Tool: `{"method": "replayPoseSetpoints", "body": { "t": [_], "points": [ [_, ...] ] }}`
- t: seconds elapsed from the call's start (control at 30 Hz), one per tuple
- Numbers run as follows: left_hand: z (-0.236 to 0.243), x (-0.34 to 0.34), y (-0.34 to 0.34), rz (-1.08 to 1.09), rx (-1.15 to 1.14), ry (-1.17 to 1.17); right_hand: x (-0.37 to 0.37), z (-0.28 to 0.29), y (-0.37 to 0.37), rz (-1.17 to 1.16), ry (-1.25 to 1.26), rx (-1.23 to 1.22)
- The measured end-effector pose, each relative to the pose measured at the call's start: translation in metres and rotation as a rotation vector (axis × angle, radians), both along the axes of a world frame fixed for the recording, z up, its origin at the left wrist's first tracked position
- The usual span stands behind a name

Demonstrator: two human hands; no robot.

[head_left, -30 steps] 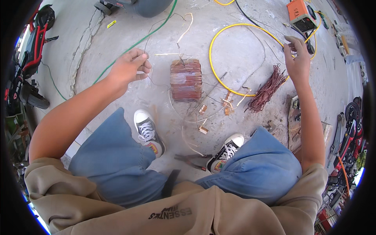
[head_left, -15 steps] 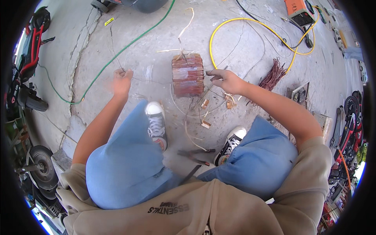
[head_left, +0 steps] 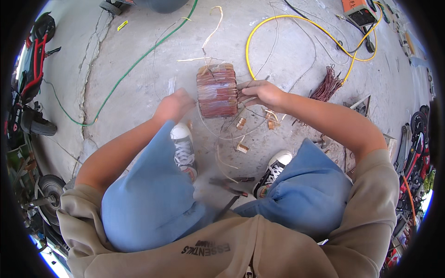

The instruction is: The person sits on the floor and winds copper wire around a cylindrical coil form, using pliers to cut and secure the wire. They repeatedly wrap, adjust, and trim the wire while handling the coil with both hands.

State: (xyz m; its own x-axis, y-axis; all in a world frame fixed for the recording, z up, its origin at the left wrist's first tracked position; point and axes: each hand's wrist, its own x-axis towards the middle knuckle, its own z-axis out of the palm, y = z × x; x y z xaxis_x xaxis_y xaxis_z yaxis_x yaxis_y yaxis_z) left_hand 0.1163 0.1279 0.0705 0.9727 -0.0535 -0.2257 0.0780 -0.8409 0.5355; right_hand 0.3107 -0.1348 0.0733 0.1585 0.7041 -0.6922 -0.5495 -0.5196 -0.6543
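A block-shaped coil of reddish-brown wire [head_left: 216, 90], wrapped in clear material, lies on the concrete before me with pale leads and thin wires around it. At its left, my left hand [head_left: 176, 105] is curled and slightly blurred; what it holds is hidden. On the other side, my right hand [head_left: 259, 92] reaches to the coil's right edge, fingers extended and apart, fingertips at its side among thin wires. A loose bundle of maroon wire [head_left: 324, 84] lies beyond my right hand. Small copper-coloured pieces [head_left: 241, 123] lie below the coil, and a dark hand tool [head_left: 232, 180] lies between my feet.
A green hose [head_left: 139, 60] crosses the left; a yellow hose [head_left: 278, 18] loops at right beside an orange machine [head_left: 355, 10]. Red-and-black wheeled vehicles [head_left: 37, 69] line both edges. A dark object with a wheel [head_left: 160, 5] stands at top; a cracked seam runs along the left floor.
My right hand has come from the far right to the coil's side. My left hand has moved down and then right to the coil's left, bringing a thin wire across at first.
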Motion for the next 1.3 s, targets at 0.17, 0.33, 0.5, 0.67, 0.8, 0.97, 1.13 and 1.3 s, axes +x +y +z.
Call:
{"method": "replayPoseSetpoints", "body": {
  "t": [0.17,0.33,0.5,0.67,0.8,0.97,1.13,1.3],
  "points": [
    [-0.017,0.012,0.001,0.101,-0.123,0.150,-0.001,-0.005,-0.003,-0.062,0.017,0.024],
    [-0.014,0.023,-0.001,0.351,-0.312,0.410,-0.010,-0.009,-0.005,-0.127,-0.021,-0.007],
    [-0.030,0.023,0.000,0.308,-0.260,0.401,-0.012,-0.001,-0.008,-0.153,-0.007,-0.032],
    [-0.045,0.025,0.017,0.229,-0.523,0.327,0.004,-0.006,-0.012,-0.117,0.076,0.044],
    [-0.051,0.023,0.017,0.329,-0.661,0.362,0.006,-0.006,0.003,0.012,0.008,0.034],
    [-0.060,0.028,-0.002,0.458,-0.669,0.367,0.000,-0.004,0.010,0.048,-0.020,0.005],
    [-0.073,0.046,-0.007,0.435,-0.666,0.417,-0.003,-0.018,0.005,-0.002,0.003,0.025],
    [-0.137,0.037,-0.006,0.409,-0.692,0.029,0.001,-0.023,0.017,0.056,0.066,0.013]
  ]
}}
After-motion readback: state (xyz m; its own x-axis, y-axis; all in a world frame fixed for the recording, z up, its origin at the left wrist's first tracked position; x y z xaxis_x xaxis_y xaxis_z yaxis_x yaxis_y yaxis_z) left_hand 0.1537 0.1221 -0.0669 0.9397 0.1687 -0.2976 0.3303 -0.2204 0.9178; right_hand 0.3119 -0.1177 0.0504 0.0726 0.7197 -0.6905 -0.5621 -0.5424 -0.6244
